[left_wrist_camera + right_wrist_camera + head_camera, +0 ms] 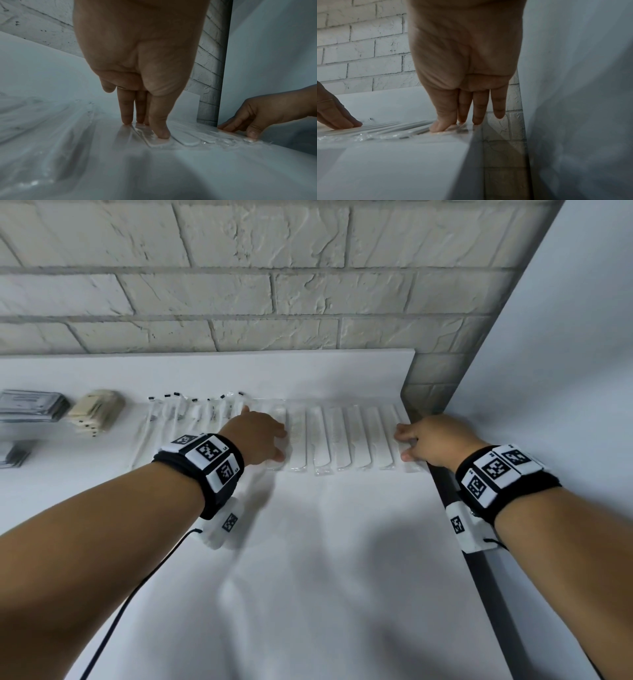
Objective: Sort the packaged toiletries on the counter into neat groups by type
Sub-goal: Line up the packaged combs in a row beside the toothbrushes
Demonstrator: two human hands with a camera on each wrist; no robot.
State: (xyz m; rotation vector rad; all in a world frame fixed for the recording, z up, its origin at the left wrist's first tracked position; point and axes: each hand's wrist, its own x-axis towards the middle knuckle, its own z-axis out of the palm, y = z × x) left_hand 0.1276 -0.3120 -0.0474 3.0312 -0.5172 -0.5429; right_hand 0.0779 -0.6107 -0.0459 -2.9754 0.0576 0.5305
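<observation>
Packaged combs (342, 436), about seven side by side, lie mid-frame on our surface (308, 542); our left hand (255, 436) and right hand (430, 440) press straight fingers on the row's ends.

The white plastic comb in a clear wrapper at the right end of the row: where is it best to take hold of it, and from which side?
The white wrapped comb at the right end lies flat at the white counter's right edge, under the right hand. Probably pinch its near rounded end, coming from the front: the wrapper there lies free, while a neighbouring comb blocks its left side.
</observation>
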